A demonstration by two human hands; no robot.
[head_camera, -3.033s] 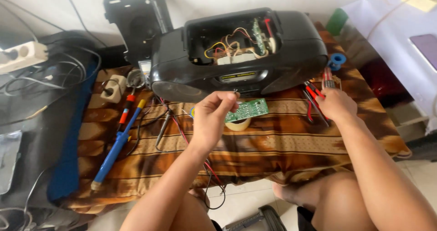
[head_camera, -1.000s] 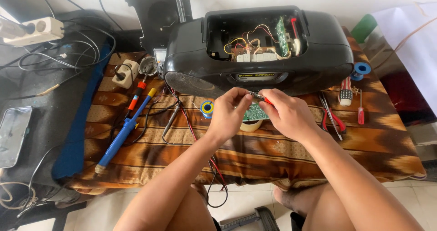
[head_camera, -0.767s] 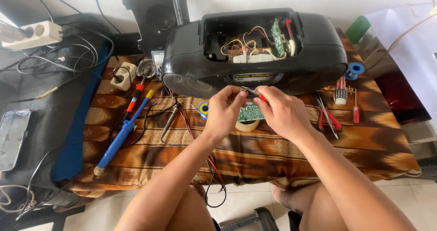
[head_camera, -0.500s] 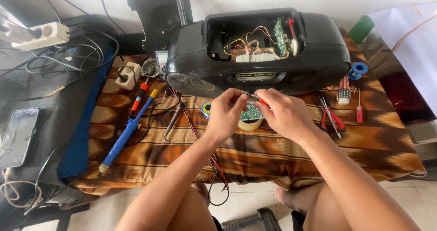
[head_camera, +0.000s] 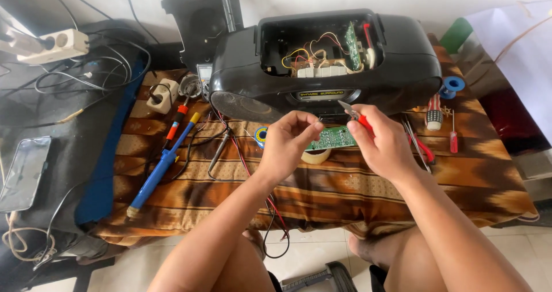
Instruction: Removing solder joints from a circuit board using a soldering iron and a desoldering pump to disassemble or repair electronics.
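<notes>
My left hand point(head_camera: 290, 143) pinches a very small part at its fingertips, too small to make out. My right hand point(head_camera: 384, 144) holds small red-handled cutters point(head_camera: 352, 113), their tips pointing left toward that part. Both hands hover just above a green circuit board point(head_camera: 334, 138) that rests on a tape roll point(head_camera: 317, 156). Behind them lies an opened black radio-cassette player point(head_camera: 322, 59) with wires and a small board showing inside.
A brown patterned cloth point(head_camera: 201, 182) covers the low table. On it lie a blue desoldering pump point(head_camera: 160, 166), an orange-handled tool point(head_camera: 175, 123), red pliers point(head_camera: 424, 148), small screwdrivers point(head_camera: 434, 113) and a solder reel point(head_camera: 452, 86). A power strip point(head_camera: 54, 44), cables and a phone point(head_camera: 24, 174) sit left.
My right hand came in from the right side holding the cutters and met my left hand above the green board. The hands have since stayed close together.
</notes>
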